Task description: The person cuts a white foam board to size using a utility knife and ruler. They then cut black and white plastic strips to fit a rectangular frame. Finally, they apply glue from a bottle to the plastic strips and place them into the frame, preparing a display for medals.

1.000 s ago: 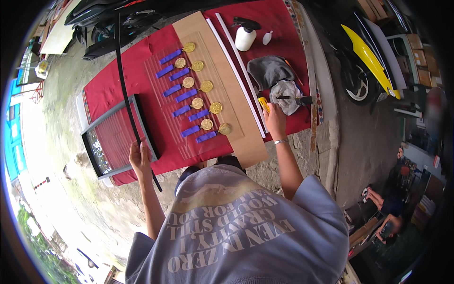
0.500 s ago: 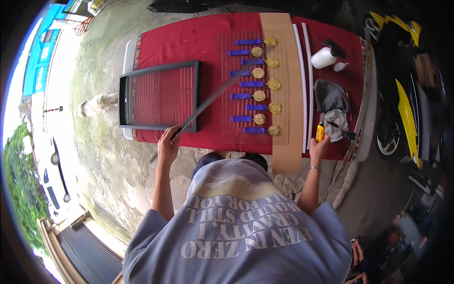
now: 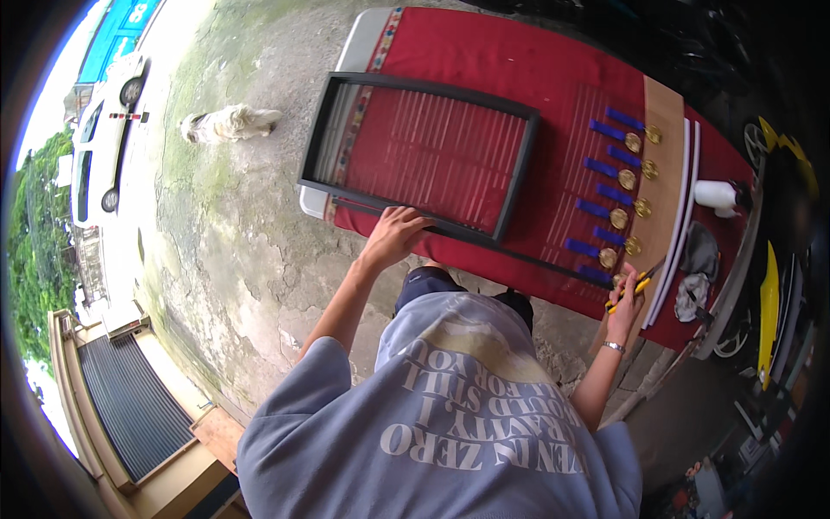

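My left hand (image 3: pixel 399 235) is closed on a long thin black strip (image 3: pixel 545 262) at the table's near edge, its fingers close beside the black frame (image 3: pixel 517 190). The strip runs rightward along the near side of the frame toward the medals. The frame lies flat, with red cloth showing through its clear pane. My right hand (image 3: pixel 624 313) grips a yellow-handled tool (image 3: pixel 641 285) with a dark tip; its exact kind is unclear. Left of that hand, gold medals (image 3: pixel 626 179) on blue ribbons (image 3: pixel 599 164) lie in two staggered columns on a clear sheet.
Under everything is a red-clothed table (image 3: pixel 467 43). A brown board (image 3: pixel 664 104) and white strips (image 3: pixel 689 190) run past the medals. Farther right are a white bottle (image 3: pixel 716 197), a grey cloth (image 3: pixel 699 251) and a white rag (image 3: pixel 690 298). A shaggy dog (image 3: pixel 232 124) stands on the concrete left.
The view has shifted left. My left hand has brought the strip from a slant across the medals to the near edge. My right hand has moved the yellow-handled tool left, beside the nearest medals.
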Motion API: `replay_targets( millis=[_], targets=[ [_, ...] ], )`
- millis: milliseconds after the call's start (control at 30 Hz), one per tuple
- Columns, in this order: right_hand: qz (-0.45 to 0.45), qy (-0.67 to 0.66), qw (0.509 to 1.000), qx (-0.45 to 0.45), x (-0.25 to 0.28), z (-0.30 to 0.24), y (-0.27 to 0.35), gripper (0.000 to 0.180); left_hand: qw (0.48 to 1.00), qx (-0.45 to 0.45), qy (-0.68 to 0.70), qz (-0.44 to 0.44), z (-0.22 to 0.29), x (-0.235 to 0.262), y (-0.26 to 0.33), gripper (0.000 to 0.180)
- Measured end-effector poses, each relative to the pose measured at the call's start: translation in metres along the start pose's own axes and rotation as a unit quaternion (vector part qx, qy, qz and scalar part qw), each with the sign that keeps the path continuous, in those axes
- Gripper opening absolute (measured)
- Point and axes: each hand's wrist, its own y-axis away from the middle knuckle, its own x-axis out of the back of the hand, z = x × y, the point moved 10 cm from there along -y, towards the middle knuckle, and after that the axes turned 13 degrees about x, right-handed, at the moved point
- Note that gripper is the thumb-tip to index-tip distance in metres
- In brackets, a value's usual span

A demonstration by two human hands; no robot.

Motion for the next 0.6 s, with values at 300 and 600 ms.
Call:
replay_targets(
  millis=[300,600],
  targets=[
    [-0.051,0.163,0.985,-0.025,-0.111,0.045,0.061,0.022,0.999,-0.028,0.01,0.02,-0.129,0.014,-0.006,0.028],
    [-0.049,0.187,0.978,-0.084,-0.123,0.088,0.055,0.027,1.0,-0.019,0.004,0.019,-0.174,0.006,-0.017,0.031]
  ],
)
